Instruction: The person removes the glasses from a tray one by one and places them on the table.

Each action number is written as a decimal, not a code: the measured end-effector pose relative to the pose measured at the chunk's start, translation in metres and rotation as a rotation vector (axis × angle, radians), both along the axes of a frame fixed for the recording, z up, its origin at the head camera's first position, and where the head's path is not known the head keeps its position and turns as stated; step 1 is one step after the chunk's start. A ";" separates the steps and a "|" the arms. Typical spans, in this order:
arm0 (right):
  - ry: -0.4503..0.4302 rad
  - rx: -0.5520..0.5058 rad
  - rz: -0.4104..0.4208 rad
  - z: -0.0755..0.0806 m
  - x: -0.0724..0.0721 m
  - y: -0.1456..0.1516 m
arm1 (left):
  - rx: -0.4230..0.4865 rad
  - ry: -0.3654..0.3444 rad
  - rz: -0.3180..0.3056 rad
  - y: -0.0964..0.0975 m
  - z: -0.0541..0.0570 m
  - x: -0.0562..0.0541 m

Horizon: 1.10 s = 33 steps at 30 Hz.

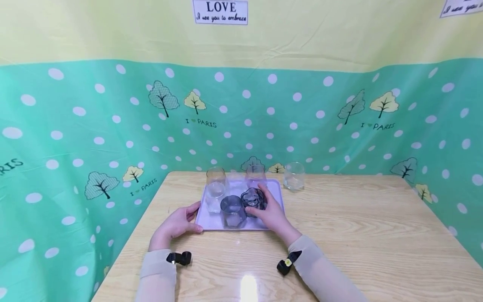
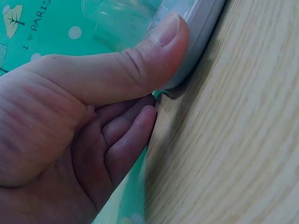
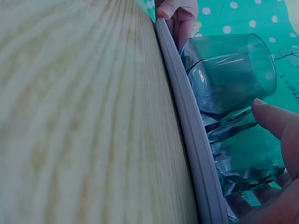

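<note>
A dark smoky glass with a wavy rim [image 1: 253,198] stands at the right front of a lilac tray [image 1: 205,222]. My right hand [image 1: 272,212] grips it, thumb on the near side and fingers around the far side. Beside it on the tray is a grey tumbler [image 1: 232,213], also large in the right wrist view. My left hand [image 1: 176,224] holds the tray's front left corner. In the left wrist view its thumb [image 2: 163,46] presses the tray's rim [image 2: 198,46], while the other fingers bend beside the corner.
Clear glasses [image 1: 216,184] stand at the tray's left, overlapping in view. Another clear glass [image 1: 256,174] is at its back right. A further clear glass [image 1: 294,178] stands on the wooden table [image 1: 358,218] near the back edge. A green dotted curtain [image 1: 264,109] hangs behind.
</note>
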State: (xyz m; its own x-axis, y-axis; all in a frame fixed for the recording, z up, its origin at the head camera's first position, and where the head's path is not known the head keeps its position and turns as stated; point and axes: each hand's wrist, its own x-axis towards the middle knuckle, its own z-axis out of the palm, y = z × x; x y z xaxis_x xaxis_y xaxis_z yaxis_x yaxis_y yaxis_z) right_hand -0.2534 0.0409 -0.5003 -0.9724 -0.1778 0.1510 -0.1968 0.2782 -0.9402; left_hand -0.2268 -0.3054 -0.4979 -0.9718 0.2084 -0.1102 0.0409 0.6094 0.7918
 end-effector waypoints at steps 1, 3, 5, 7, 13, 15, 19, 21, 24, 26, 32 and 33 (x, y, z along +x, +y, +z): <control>-0.002 0.002 -0.001 -0.001 -0.001 0.000 | -0.011 0.005 -0.005 0.000 0.000 0.000; 0.000 0.005 -0.002 -0.002 -0.002 0.000 | -0.018 0.002 0.002 0.000 0.000 0.000; 0.002 0.005 -0.003 -0.001 -0.002 0.001 | -0.018 0.004 -0.004 0.000 0.000 -0.001; -0.001 0.006 -0.005 0.001 -0.002 0.001 | -0.020 0.006 -0.007 0.000 0.001 -0.001; -0.044 0.014 -0.017 0.000 -0.002 0.002 | -0.014 -0.007 0.002 0.000 0.000 0.000; -0.059 0.014 -0.020 0.000 -0.002 0.002 | -0.008 -0.009 0.000 -0.001 0.000 0.000; -0.061 0.018 -0.027 0.000 -0.002 0.002 | 0.021 0.001 -0.021 0.000 0.000 -0.001; -0.059 0.020 -0.029 -0.001 -0.003 0.002 | 0.029 0.006 -0.028 0.000 0.000 -0.001; -0.062 0.012 -0.027 -0.001 -0.003 0.003 | 0.022 0.011 -0.026 -0.001 0.001 -0.002; -0.059 0.007 -0.023 -0.001 -0.003 0.003 | 0.011 0.016 -0.031 -0.002 0.001 -0.002; -0.059 0.002 -0.010 0.000 -0.002 0.004 | 0.023 0.007 -0.025 -0.001 0.000 0.000; -0.061 0.002 -0.010 0.000 -0.002 0.004 | 0.026 0.006 -0.025 -0.001 0.001 0.000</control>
